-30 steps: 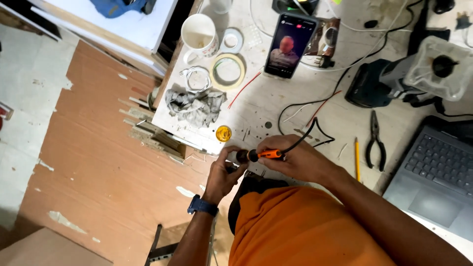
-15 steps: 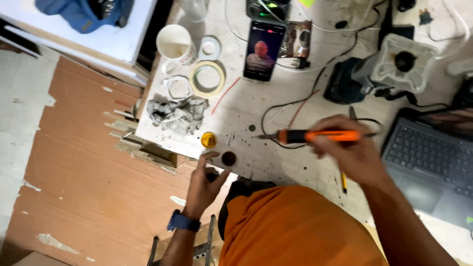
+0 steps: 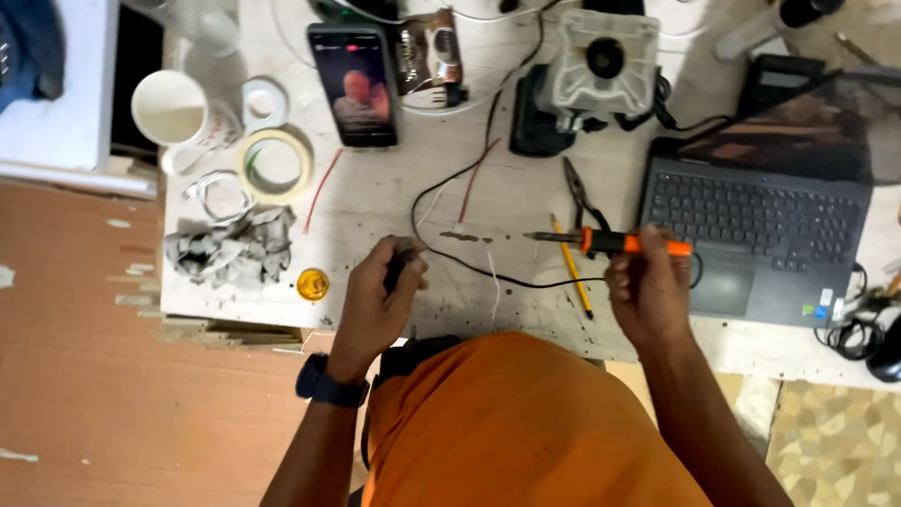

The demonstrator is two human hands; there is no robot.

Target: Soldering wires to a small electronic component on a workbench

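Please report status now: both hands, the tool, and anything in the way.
Right hand grips orange soldering iron, tip pointing left. Left hand closed on small dark object, unclear what. Black wire and yellow pencil lie between.

orange-and-black soldering iron [image 3: 610,243] held level above the bench, metal tip pointing left toward a small brown part [image 3: 460,237] lying flat on the white top; small dark object [image 3: 394,272] (too hidden to identify) gripped near the front edge.
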